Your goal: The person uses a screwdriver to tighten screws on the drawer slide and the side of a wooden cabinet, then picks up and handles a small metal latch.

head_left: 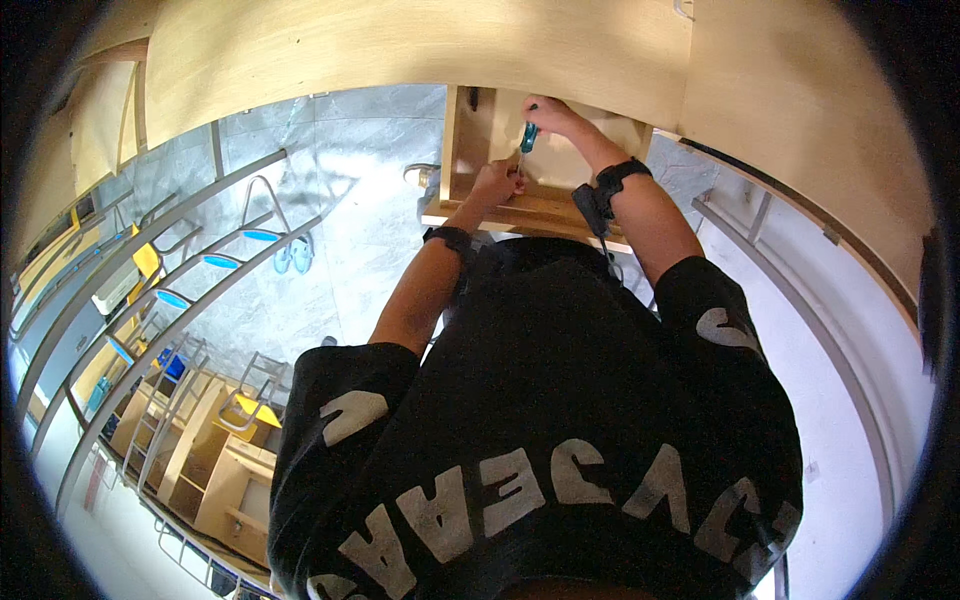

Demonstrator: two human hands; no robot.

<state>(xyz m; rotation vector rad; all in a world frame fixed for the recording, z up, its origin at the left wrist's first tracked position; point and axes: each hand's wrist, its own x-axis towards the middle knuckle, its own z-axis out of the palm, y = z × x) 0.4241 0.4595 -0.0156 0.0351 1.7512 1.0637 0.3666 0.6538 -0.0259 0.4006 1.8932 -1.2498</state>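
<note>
Black shirt [560, 390], right hand [546, 114] gripping teal screwdriver [528, 137]; left hand [497, 184] at its tip, grip unclear

two hands [498, 183] [548, 113], one screwdriver [528, 137], one drawer [478, 150], two wristbands [450, 238] [622, 178], two slippers [283, 260] [302, 254]

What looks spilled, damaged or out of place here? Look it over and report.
Nothing clearly stands out: no spill or damage shows. The blue slippers sit side by side on the grey floor, and the right hand holds a teal-handled screwdriver at the open drawer. The bowed edges look like fisheye distortion.
</note>
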